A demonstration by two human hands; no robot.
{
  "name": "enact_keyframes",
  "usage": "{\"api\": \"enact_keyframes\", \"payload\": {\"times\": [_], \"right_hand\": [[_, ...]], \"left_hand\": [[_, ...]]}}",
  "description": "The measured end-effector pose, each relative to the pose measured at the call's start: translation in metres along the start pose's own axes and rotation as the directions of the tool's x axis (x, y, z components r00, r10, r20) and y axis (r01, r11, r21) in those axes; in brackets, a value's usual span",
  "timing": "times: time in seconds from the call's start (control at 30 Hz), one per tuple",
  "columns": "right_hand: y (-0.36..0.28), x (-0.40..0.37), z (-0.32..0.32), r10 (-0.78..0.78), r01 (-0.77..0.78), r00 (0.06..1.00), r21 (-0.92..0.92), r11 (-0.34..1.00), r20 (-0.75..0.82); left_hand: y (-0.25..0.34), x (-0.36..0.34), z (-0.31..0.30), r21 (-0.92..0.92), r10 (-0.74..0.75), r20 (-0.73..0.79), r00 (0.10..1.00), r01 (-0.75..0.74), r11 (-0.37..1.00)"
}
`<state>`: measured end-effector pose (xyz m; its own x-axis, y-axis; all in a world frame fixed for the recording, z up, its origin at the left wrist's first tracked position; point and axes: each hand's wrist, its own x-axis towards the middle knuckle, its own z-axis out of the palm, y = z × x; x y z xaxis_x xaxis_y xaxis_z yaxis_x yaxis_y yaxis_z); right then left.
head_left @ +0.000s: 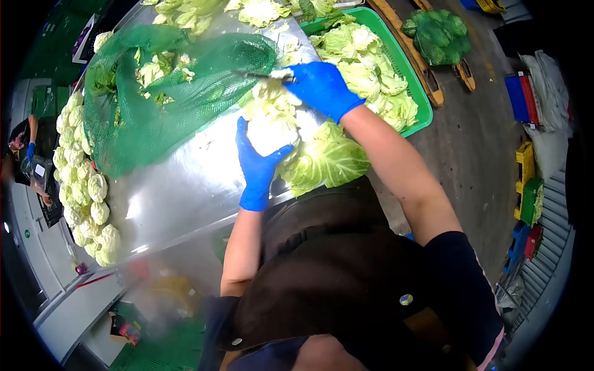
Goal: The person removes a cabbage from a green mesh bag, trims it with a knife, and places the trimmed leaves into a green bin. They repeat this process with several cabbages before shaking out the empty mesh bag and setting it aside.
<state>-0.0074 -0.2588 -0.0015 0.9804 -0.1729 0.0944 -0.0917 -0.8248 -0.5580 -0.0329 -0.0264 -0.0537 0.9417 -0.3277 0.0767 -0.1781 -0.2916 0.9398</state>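
Note:
A pale, partly trimmed cabbage [272, 110] rests near the front edge of the metal table. My left hand [255, 166], in a blue glove, cups its near side, thumb to the right and fingers up the left. At the cabbage's far end, my right hand [322, 89], also gloved in blue, is closed around a knife whose dark, thin blade [250, 75] points left; the handle is mostly hidden in the grip. Large green outer leaves [328, 161] lie right of the cabbage. Left of both hands spreads a green mesh bag [185, 99] with leaf scraps showing around it.
Trimmed cabbages [80, 179] are lined up along the table's left side. A green crate [424, 114] of loose leaves stands at the right. Beyond it are a wooden pallet [427, 80] and a filled net bag [436, 37]. Another person [28, 139] is at far left.

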Motion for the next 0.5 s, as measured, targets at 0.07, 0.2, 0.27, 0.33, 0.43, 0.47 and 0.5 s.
{"api": "enact_keyframes", "payload": {"times": [0.07, 0.2, 0.27, 0.33, 0.43, 0.47, 0.5], "right_hand": [[0.014, 0.01, -0.015, 0.101, -0.102, 0.994, -0.038, 0.994, -0.036], [0.055, 0.028, -0.059, 0.163, -0.197, 0.971, -0.202, 0.959, -0.174], [0.061, 0.024, -0.066, 0.189, -0.211, 0.977, -0.3, 0.93, -0.101], [0.033, 0.003, -0.068, 0.181, -0.195, 0.98, -0.204, 0.959, -0.081], [-0.008, -0.019, -0.041, -0.085, -0.01, 0.983, 0.509, 0.861, 0.163], [-0.024, -0.024, -0.041, -0.169, -0.07, 0.95, 0.704, 0.706, 0.264], [-0.038, -0.026, -0.051, -0.162, -0.159, 0.92, 0.72, 0.675, 0.356]], "left_hand": [[0.01, -0.003, -0.005, -0.032, 0.042, 0.09, 0.995, -0.039, 0.999], [-0.015, -0.014, -0.021, -0.185, -0.054, 0.002, 0.999, 0.053, 0.981], [-0.016, -0.015, -0.035, -0.516, -0.301, 0.107, 0.948, 0.311, 0.798], [-0.026, -0.022, -0.046, -0.806, -0.432, 0.2, 0.88, 0.398, 0.438], [-0.023, -0.025, -0.055, -0.911, -0.357, 0.293, 0.887, 0.372, 0.176], [-0.014, -0.024, -0.054, -0.931, -0.3, 0.281, 0.912, 0.335, 0.147], [-0.004, -0.024, -0.053, -0.947, -0.241, 0.268, 0.933, 0.301, 0.113]]}}
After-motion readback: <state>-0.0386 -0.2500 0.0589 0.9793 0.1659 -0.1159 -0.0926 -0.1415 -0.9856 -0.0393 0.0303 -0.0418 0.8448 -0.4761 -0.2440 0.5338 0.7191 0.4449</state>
